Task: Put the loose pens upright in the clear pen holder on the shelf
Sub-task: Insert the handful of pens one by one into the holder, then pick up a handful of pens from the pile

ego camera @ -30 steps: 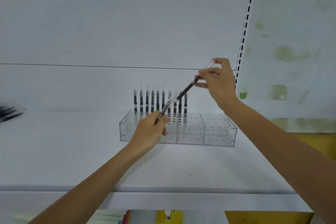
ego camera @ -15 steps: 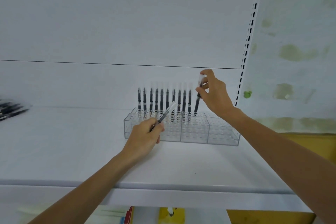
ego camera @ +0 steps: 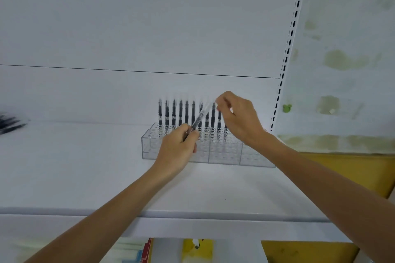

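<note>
A white back panel (ego camera: 149,17) and a slotted upright (ego camera: 288,42) frame a white shelf (ego camera: 74,166), with a stained wall off to the right. The clear pen holder (ego camera: 224,153) stands toward the shelf's back edge, nearer its right end, with bare shelf between it and the front edge. A row of standing pens (ego camera: 180,113) fills its rearmost holes; the nearer holes look unfilled.

The left hand (ego camera: 177,149) is curled round the lower part of a slanted pen (ego camera: 199,116), held in front of the holder's left half. The right hand (ego camera: 239,117) pinches the pen's clear upper end, though blur makes the exact finger contact hard to read. More loose pens (ego camera: 10,123) lie blurred at the shelf's left edge, well apart from the holder.

The pen is probably light, stiff and smooth, so a light pinch should carry it. Taking it near the top would let the lower end hang straight into a hole. The holder is likely light too and might slide if a pen is pushed in at an angle.
</note>
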Demonstrator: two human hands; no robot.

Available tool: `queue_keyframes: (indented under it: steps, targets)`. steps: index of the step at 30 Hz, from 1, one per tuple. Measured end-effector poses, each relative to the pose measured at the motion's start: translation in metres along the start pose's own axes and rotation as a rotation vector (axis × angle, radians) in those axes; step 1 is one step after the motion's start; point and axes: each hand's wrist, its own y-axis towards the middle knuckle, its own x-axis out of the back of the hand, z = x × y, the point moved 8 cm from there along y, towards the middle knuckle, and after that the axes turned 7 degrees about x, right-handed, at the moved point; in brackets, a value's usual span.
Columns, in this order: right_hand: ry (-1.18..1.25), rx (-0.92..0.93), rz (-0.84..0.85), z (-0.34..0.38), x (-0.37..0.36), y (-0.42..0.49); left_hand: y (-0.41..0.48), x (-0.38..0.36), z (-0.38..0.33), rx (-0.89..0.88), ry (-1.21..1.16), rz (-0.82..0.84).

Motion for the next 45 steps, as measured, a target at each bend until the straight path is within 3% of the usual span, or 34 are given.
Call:
queue_keyframes:
  steps: [3, 9, 14, 19, 26, 36, 45]
  targets:
    - [0.349, -0.144, 0.104, 0.019, -0.014, -0.010, 0.000, -0.007, -0.013, -0.063, 0.019, -0.030]
    - [0.450, -0.208, 0.021, 0.012, 0.010, 0.004, -0.005, -0.021, -0.015, -0.095, -0.023, 0.068]
    - [0.280, -0.106, -0.320, -0.017, 0.072, 0.030, -0.019, -0.025, -0.011, -0.323, 0.302, 0.148]
    - [0.084, -0.019, -0.297, -0.032, 0.062, 0.032, -0.040, -0.054, 0.002, -0.489, 0.733, 0.397]
    - [0.031, 0.001, -0.219, -0.050, 0.035, 0.026, -0.037, -0.056, 0.009, -0.413, 0.719, 0.439]
    - [-0.132, -0.076, 0.051, -0.072, -0.003, 0.011, -0.034, -0.057, 0.011, -0.416, 0.684, 0.440]
    - [-0.259, -0.036, -0.071, -0.045, 0.010, 0.009, -0.031, -0.047, 0.012, -0.385, 0.630, 0.445]
